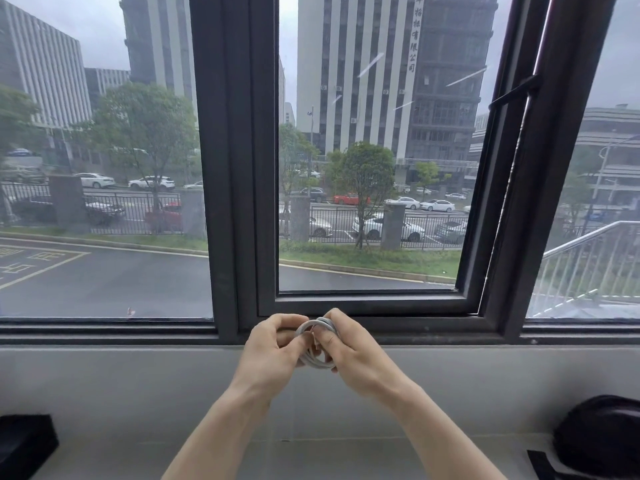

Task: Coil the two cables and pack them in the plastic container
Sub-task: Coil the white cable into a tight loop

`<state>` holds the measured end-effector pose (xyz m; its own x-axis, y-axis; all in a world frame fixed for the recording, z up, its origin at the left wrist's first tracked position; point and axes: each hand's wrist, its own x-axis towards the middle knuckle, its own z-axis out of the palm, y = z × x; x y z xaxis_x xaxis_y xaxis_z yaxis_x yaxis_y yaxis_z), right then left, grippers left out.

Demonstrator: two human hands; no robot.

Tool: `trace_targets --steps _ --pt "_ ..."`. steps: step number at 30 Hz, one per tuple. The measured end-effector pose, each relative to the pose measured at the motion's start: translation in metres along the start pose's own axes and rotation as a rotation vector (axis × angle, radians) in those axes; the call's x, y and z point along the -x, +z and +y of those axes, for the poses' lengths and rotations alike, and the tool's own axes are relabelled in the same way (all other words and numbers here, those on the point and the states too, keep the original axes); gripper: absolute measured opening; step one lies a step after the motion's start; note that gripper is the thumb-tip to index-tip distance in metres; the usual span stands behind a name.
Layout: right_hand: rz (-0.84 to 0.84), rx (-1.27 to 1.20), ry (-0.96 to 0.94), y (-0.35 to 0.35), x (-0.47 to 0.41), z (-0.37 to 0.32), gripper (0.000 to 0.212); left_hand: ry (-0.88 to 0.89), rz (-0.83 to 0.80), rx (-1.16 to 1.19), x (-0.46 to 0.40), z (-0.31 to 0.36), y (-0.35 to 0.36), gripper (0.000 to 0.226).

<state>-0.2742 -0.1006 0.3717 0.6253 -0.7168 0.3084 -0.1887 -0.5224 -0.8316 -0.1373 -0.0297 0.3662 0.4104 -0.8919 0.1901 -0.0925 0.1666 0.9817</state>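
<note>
A small coil of white cable [317,344] is held up in front of the window frame [363,301], just below its bottom rail. The left hand [273,344] pinches the coil's left side; the right hand [346,344] grips its right side. The cable looks light, soft and springy, so it probably needs holding across all loops. No container is visible. Dark bags sit far below the frame, left [24,441] and right [599,434].

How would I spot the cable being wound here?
Look below the dark window frame, at picture centre. The left hand and right hand meet there, holding the white cable: a small round coil, the only pale loop between the fingers.
</note>
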Motion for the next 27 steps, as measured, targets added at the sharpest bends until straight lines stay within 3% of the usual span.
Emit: trace_targets --steps 4,7,12,18,27 --pt "-0.051 0.031 0.098 -0.007 -0.003 0.004 0.028 -0.077 -0.04 0.125 0.001 -0.001 -0.005 0.022" --pt "-0.102 -0.035 0.167 -0.014 -0.004 0.006 0.019 -0.107 -0.149 0.239 0.002 -0.003 -0.009 0.025" --pt "-0.133 -0.051 0.145 -0.014 -0.005 0.01 0.014 0.021 -0.386 0.342 0.008 -0.008 -0.013 0.018" --pt "-0.099 -0.105 0.135 -0.01 -0.002 0.008 0.01 0.354 -0.068 -0.04 0.01 -0.014 -0.001 0.022" --pt "-0.066 -0.214 0.162 -0.012 0.005 0.003 0.012 0.616 0.291 -0.338 0.012 -0.026 0.004 0.003"
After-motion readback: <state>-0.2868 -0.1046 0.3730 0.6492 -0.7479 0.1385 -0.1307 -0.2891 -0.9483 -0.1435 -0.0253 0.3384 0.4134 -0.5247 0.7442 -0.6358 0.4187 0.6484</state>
